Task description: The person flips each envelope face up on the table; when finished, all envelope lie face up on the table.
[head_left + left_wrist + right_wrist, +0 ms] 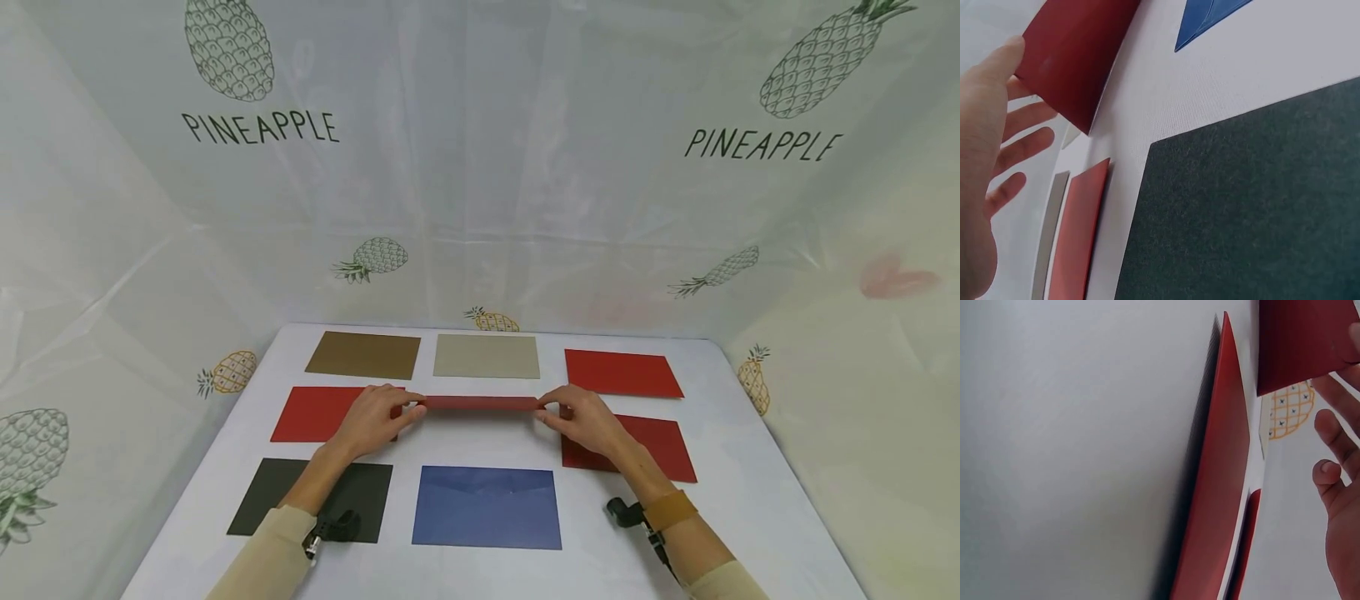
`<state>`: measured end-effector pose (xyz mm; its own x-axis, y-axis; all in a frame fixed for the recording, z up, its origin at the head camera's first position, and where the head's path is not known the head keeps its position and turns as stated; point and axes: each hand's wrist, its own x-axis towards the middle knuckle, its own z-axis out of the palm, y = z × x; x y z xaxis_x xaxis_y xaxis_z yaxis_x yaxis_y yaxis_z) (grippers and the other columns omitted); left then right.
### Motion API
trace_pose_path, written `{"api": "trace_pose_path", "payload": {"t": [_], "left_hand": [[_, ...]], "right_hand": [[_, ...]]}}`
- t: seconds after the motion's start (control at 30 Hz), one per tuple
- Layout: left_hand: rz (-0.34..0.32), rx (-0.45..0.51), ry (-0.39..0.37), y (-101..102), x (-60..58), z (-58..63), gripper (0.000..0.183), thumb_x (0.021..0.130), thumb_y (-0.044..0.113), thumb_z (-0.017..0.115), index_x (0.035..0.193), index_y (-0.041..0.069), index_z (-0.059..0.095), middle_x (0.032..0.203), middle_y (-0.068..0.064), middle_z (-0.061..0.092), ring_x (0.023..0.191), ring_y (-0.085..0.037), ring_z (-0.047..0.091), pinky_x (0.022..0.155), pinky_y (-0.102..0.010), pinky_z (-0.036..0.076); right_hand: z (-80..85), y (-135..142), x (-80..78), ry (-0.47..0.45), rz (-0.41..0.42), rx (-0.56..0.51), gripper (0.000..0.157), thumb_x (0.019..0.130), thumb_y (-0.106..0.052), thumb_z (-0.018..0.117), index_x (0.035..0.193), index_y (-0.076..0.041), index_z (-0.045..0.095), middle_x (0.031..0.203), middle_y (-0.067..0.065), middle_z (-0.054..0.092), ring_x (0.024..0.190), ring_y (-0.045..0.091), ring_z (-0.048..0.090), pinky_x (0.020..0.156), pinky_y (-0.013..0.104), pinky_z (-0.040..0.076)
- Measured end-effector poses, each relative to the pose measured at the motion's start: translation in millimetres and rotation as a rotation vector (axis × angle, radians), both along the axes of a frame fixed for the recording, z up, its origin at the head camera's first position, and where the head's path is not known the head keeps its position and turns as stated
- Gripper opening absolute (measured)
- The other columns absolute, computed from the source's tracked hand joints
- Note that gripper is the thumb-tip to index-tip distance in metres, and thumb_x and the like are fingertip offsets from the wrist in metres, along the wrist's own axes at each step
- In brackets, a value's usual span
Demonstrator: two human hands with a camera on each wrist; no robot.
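The left grip (pixel 377 419) and right grip (pixel 587 419) pinch a red card (pixel 482 403), twelve o'clock of the blue envelope (pixel 486 508); level handling should prevent bowing.

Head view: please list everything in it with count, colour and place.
Held red piece: one, red, raised between the hands
Lying red pieces: three, red, middle left, back right, middle right
Brown piece: one, brown, back left
Beige piece: one, beige, back centre
Dark piece: one, blackish green, front left
Blue piece: one, blue, front centre
Table: one, white, under them
Sheeting: whitish, behind and beside the table, with pineapple prints and a reddish heart
Wrist devices: two, black, one per wrist
Band: one, brown, right wrist
Sleeves: two, beige, forearms
Left hand: one, pinching the held piece's left end
Right hand: one, pinching its right end
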<state>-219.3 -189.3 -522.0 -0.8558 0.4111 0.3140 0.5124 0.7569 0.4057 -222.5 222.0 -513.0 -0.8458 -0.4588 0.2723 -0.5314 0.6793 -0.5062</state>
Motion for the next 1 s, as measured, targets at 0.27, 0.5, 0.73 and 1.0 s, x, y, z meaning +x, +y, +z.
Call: {"api": "trace_pose_path", "payload": {"t": [0.27, 0.5, 0.73, 1.0], "left_hand": [[0.028, 0.138, -0.105, 1.7, -2.0, -1.4, 0.032, 0.089, 0.032, 0.078, 0.120, 0.023, 0.076, 0.112, 0.008, 0.074, 0.099, -0.017, 0.066, 0.085, -0.043, 0.054], [0.016, 0.198, -0.127, 2.4, -2.3, 2.1, 0.031, 0.088, 0.022, 0.079, 0.119, 0.022, 0.076, 0.111, 0.006, 0.075, 0.107, -0.022, 0.068, 0.090, -0.049, 0.054], [0.007, 0.205, -0.072, 3.1, -3.0, 3.9, 0.024, 0.089, 0.015, 0.077, 0.113, 0.018, 0.078, 0.107, 0.002, 0.076, 0.102, -0.022, 0.070, 0.089, -0.047, 0.055], [0.011, 0.236, -0.031, 4.6, -2.7, 3.2, 0.024, 0.089, 0.018, 0.078, 0.111, 0.007, 0.077, 0.101, 0.000, 0.076, 0.093, -0.020, 0.069, 0.080, -0.042, 0.057]], "right_hand": [[0.3, 0.3, -2.6, -0.093, -0.041, -0.040, 0.023, 0.093, -0.017, 0.073, 0.116, -0.022, 0.072, 0.109, -0.010, 0.068, 0.085, 0.012, 0.057, 0.068, 0.024, 0.053], [0.1, -0.8, -4.2, -0.083, -0.045, -0.062, 0.021, 0.096, -0.016, 0.069, 0.117, -0.017, 0.072, 0.107, -0.011, 0.068, 0.084, 0.011, 0.057, 0.065, 0.023, 0.052], [-1.4, -2.4, -4.7, -0.057, -0.070, -0.099, 0.022, 0.096, -0.017, 0.071, 0.117, -0.014, 0.071, 0.097, -0.010, 0.068, 0.081, 0.011, 0.057, 0.064, 0.023, 0.051], [-0.4, -3.1, -2.9, -0.047, -0.093, -0.162, 0.022, 0.097, -0.020, 0.069, 0.117, -0.011, 0.068, 0.091, -0.008, 0.068, 0.079, 0.014, 0.058, 0.063, 0.025, 0.051]]}}
